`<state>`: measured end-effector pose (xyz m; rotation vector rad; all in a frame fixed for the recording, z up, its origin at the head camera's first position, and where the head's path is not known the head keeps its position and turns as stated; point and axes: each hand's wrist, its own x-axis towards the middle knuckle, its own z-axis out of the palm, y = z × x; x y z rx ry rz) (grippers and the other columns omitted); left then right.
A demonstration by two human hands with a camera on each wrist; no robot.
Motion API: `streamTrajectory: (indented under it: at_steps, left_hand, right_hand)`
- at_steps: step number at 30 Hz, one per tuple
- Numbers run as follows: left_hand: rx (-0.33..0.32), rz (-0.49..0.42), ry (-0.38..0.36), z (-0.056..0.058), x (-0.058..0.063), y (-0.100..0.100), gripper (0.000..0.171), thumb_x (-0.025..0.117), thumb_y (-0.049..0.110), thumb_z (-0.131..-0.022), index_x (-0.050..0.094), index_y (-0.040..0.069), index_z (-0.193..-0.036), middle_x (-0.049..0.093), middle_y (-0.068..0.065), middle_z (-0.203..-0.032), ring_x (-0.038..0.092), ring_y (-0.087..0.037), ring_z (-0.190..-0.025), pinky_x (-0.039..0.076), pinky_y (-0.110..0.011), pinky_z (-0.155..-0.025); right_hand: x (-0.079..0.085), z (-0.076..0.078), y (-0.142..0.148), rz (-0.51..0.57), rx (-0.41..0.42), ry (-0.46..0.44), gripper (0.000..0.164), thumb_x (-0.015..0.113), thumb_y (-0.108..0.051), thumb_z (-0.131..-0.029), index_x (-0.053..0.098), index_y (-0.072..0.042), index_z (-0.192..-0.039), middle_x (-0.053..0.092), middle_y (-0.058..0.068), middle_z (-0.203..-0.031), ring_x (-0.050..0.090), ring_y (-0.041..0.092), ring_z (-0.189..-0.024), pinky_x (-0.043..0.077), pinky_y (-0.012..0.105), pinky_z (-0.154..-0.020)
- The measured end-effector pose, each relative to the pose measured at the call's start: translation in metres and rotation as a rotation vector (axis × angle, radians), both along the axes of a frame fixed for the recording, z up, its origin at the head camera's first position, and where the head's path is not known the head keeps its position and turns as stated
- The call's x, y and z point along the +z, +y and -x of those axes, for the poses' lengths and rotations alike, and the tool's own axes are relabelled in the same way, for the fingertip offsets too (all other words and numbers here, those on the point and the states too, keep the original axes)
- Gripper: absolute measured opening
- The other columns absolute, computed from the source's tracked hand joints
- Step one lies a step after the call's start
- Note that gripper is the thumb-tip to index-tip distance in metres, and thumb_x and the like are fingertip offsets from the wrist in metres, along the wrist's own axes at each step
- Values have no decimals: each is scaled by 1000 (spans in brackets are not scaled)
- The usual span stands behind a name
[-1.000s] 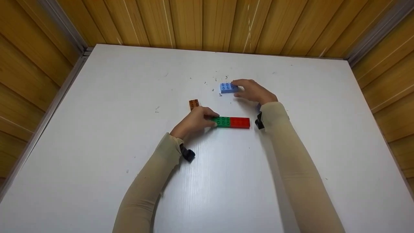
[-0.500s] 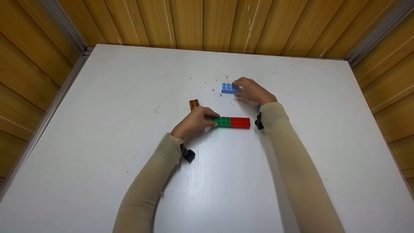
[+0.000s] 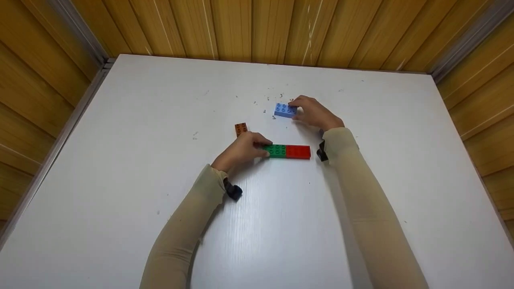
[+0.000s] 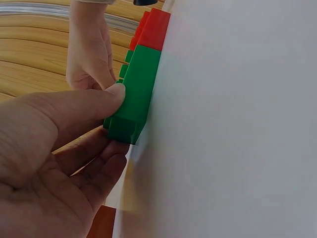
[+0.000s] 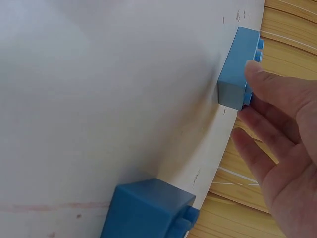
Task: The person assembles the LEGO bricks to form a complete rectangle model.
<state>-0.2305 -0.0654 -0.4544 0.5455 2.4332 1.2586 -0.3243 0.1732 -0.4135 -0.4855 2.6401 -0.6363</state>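
Observation:
My left hand (image 3: 244, 147) pinches the left end of a green toy building brick (image 3: 277, 151) between thumb and fingers. Against that brick's right end lies a red brick (image 3: 298, 152), forming one straight row with it on the white table. Farther back, my right hand (image 3: 315, 113) grips the right end of a light blue brick (image 3: 282, 109), studs up. In the right wrist view the thumb (image 5: 253, 69) presses the side of this light blue brick (image 5: 238, 69), and the lower fingers are spread.
An orange-brown brick (image 3: 241, 128) lies just behind my left hand, partly covered by it. A darker blue brick (image 5: 148, 208) sits by my right wrist, mostly hidden in the head view. Wood-panelled walls (image 3: 265, 32) border the table (image 3: 120, 160).
The light blue brick has shifted slightly right and turned a little, its right end now nearer me. My right hand moved slightly with it. The left hand and the green-red row stay put.

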Motion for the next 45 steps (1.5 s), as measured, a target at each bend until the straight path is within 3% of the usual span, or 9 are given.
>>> streamTrajectory:
  at_steps: [9, 17, 29, 45]
  left_hand:
    - [6, 0, -16, 1, 0, 1, 34, 70, 8, -86, 68, 7, -120, 66, -8, -120, 59, -20, -110, 48, -34, -98]
    - [14, 1, -20, 1, -1, 1, 34, 71, 8, -85, 69, 8, -119, 67, -6, -119, 59, -18, -108, 48, -33, -98]
    - [19, -1, -36, -1, 1, 2, 34, 71, 9, -85, 69, 9, -119, 67, -5, -118, 58, -17, -106, 48, -33, -97]
    - [-1, 13, -21, 1, 2, 1, 34, 70, 8, -86, 68, 8, -120, 66, -7, -119, 59, -18, -106, 49, -33, -97]
  right_hand:
    - [-3, -1, -2, 16, -7, 21, 45, 61, -13, -94, 52, -11, -138, 48, 10, -137, 38, 28, -133, 26, 46, -116]
    - [-5, -1, -4, 13, -25, -19, 45, 64, -14, -92, 55, -10, -135, 50, 10, -130, 44, 25, -124, 32, 44, -114]
    - [-2, -4, -3, 14, -2, -60, 47, 66, -14, -91, 54, -9, -136, 52, 10, -136, 45, 27, -126, 30, 45, -114]
    - [1, -12, 4, -19, 27, -49, 44, 66, -15, -91, 57, -9, -133, 54, 8, -134, 46, 26, -127, 32, 46, -114]
